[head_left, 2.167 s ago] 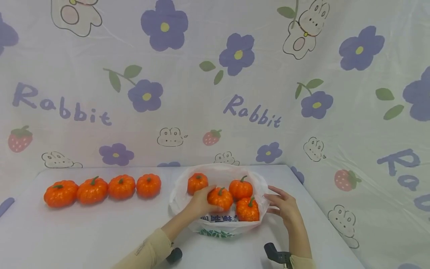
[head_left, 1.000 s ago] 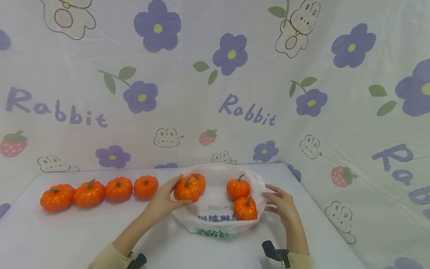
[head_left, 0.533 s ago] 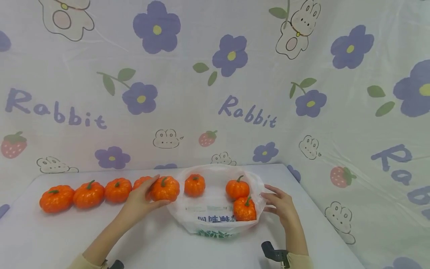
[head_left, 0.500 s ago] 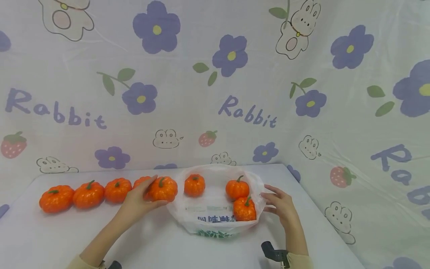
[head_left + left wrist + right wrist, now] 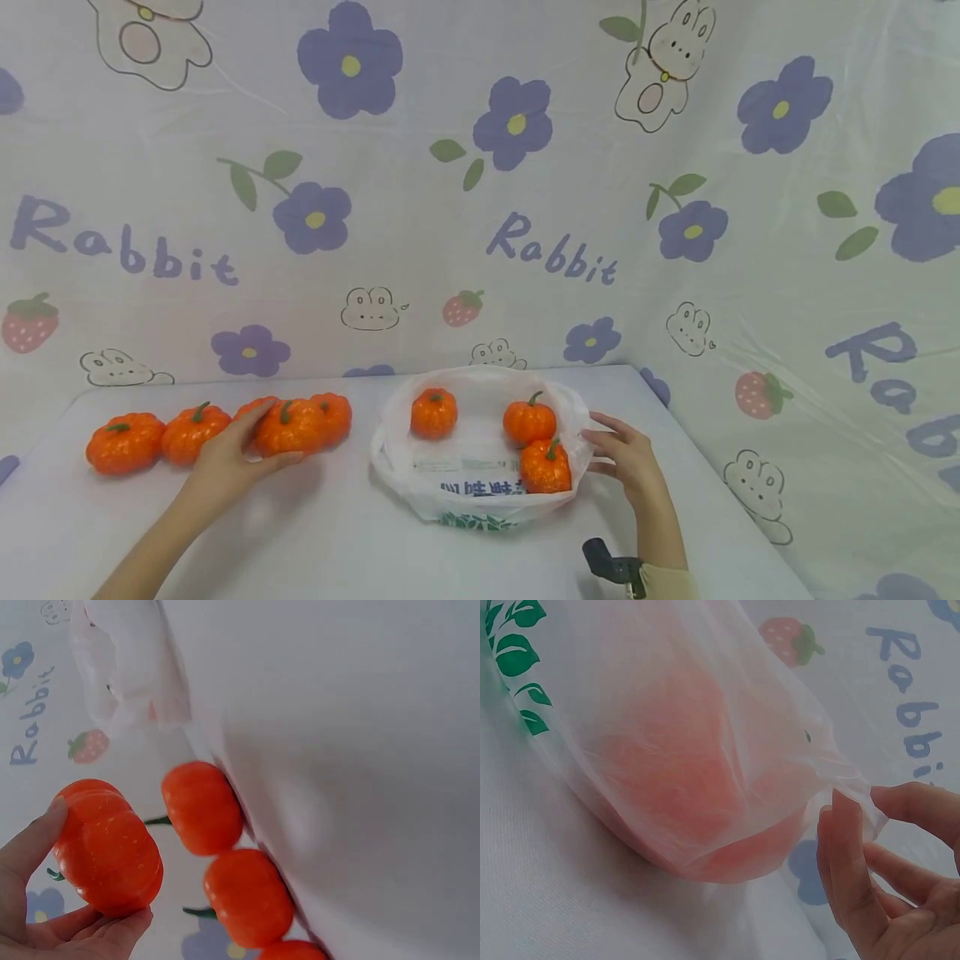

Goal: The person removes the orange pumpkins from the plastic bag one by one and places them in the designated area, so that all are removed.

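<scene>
Held left of bag (image 5: 480, 506), in L hand (image 5: 227, 467), w/ fingers half-spread, curled round its sides: pumpkin (image 5: 291, 431). Prob. light, rigid, slick; best gripped mid-side, below stem (image 5: 285, 412). Pinched betw. R hand (image 5: 628, 454) fingers: bag's right edge.

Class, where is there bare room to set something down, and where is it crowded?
Bare table lies in front of the bag, between the forearms; the bag's middle is free, between its three pumpkins. Crowded: the pumpkin row, where the left hand holds another pumpkin. Only a narrow gap parts row and bag.
</scene>
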Available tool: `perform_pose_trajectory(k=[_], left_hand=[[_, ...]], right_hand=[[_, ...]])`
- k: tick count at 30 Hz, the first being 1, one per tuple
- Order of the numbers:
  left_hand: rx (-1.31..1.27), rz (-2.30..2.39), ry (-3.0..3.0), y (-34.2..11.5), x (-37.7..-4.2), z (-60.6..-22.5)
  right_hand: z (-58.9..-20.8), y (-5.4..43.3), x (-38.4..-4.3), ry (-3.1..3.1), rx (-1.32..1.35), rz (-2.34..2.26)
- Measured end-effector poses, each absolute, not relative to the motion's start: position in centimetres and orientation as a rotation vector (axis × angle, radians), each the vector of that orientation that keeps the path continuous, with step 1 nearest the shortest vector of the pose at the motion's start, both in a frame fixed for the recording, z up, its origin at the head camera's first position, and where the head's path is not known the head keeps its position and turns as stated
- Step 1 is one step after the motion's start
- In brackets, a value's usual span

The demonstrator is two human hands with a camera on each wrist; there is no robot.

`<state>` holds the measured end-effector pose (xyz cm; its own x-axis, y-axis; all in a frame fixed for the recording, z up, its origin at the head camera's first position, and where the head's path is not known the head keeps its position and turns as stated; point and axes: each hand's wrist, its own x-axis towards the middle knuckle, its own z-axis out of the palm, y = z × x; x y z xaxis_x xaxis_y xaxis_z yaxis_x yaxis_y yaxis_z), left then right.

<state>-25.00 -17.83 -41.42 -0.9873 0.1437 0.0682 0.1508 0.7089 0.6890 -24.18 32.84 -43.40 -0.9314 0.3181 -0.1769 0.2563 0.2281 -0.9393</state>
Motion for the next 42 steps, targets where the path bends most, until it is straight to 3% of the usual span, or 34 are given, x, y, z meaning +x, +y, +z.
perform_pose_trajectory(k=[22, 35, 42], left_hand=[[-0.020, -1.055, -2.946, -29.2, -24.2, -43.8], [0.090, -1.032, -3.004, -32.4, -22.8, -43.9], [0.204, -1.220, -3.006, -34.8, -23.4, -45.9]], right_hand=[[-43.5, 32.8, -24.2, -2.410, -0.572, 1.848], [-43.6, 32.8, -24.0, -2.404, -0.556, 1.852], [-43.6, 32.9, -24.0, -2.402, -0.538, 1.856]])
